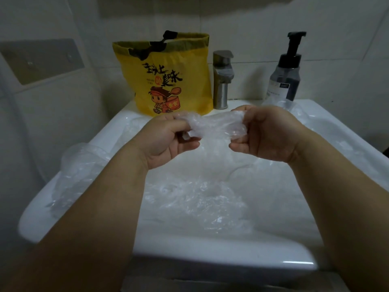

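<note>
Above a white sink (221, 258) I hold a crumpled piece of clear plastic film (216, 126) stretched between both hands. My left hand (168, 140) grips its left end with curled fingers. My right hand (267, 133) grips its right end the same way. More clear plastic film (202, 199) lies bunched in the basin below my wrists, and another clear piece (77, 178) drapes over the sink's left rim.
A yellow printed drawstring bag (168, 81) stands on the sink's back ledge. A metal tap (222, 79) rises beside it. A pump soap bottle (286, 70) stands at the back right, with clear plastic (288, 105) at its foot. Tiled walls enclose the sink.
</note>
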`<state>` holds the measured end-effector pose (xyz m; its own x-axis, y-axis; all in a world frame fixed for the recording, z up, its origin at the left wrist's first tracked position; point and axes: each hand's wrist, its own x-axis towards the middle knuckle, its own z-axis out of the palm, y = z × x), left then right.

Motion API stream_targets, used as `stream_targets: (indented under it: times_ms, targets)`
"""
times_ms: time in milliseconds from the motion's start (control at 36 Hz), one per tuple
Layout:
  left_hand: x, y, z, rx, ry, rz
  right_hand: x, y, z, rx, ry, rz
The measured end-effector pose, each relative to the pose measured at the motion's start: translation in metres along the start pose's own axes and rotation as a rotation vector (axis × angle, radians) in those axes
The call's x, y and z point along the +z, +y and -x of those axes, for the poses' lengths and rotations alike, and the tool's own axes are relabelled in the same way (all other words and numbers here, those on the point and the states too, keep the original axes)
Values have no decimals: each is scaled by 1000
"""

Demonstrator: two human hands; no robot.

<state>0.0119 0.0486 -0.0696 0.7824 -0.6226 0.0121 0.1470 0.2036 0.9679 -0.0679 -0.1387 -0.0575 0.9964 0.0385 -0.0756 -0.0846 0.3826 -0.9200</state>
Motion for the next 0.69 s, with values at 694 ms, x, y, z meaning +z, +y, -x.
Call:
stream_targets:
  times_ms: [694]
  targets:
    - [0,-10,0,233,185,-554,10,14,-5,-211,298,563]
